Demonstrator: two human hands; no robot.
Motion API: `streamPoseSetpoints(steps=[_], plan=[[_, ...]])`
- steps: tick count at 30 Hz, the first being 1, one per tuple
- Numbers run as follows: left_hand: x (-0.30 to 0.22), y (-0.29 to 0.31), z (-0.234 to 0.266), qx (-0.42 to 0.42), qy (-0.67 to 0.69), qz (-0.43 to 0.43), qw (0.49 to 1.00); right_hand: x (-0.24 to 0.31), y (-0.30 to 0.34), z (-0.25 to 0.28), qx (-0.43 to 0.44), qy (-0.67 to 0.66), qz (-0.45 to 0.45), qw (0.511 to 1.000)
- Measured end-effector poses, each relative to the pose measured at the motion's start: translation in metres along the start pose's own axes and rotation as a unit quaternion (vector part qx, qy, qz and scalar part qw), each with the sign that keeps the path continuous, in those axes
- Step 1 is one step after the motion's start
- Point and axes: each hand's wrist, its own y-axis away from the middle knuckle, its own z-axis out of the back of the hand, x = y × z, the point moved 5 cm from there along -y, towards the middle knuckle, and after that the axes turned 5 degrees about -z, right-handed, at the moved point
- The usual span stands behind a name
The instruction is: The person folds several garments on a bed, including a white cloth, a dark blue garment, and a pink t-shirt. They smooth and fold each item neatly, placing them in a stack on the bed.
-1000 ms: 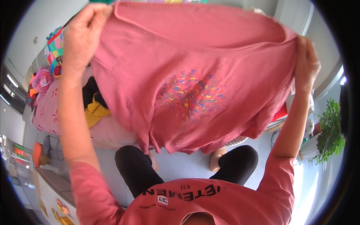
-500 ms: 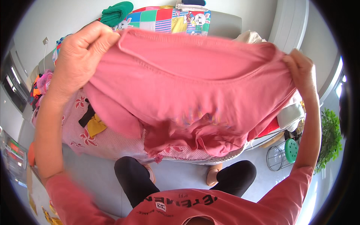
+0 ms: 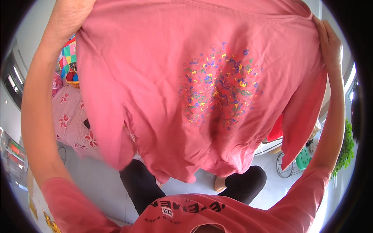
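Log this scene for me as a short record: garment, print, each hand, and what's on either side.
Garment: pink shirt, held up and spread, sleeves hanging
Print: scattered small marks, blue, yellow and green among them
Left hand: holding the shirt at its upper left, fingers cut off by the picture edge
Right hand: gripping its upper right
Left side: flowered pink cover
Right side: green disc with holes, leafy plant
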Motion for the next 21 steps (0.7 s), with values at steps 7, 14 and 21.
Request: streamPoseSetpoints(steps=[7,14,21], plan=[[0.001,0.000,0.006,0.139,-0.049,-0.003,0.989,0.019,-0.008,-0.026,0.188,0.013,0.154,0.970],[-0.017,-0.008,0.003,0.127,-0.285,-0.126,0.942,0.075,0.006,-0.030,0.007,0.047,0.081,0.996],[-0.022,0.022,0.000,0.004,-0.328,-0.074,0.942,-0.058,-0.002,-0.029,0.092,0.130,0.011,0.987]])
